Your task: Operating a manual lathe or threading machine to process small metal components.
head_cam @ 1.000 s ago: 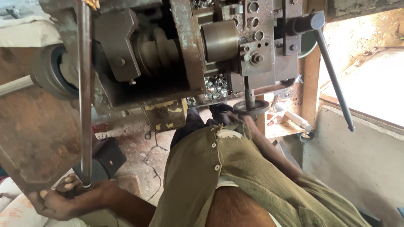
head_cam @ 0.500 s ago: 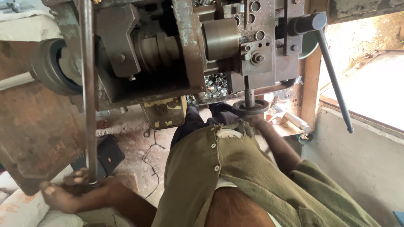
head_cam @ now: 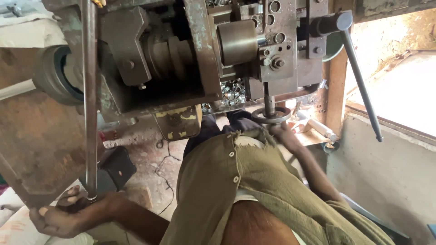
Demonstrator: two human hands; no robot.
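Long steel rod (head_cam: 89,90) sits in our left hand (head_cam: 63,215), fingers wrapped around its bottom end. Our right hand (head_cam: 284,134) touches the small handwheel (head_cam: 271,115); we cannot tell its fingers.

Light: daylight enters from the right, through the opening (head_cam: 399,86).
Glare: that opening is washed out, nearly white.
Shadow: the machine (head_cam: 181,54) body sits dim.
Sharpness: mostly crisp; lower edges slightly soft.

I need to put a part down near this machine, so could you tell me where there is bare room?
Bare floor lies between the dark block and the olive shirt. It is crowded under the machine, where small metal rings pile beside the handwheel at the right hand.
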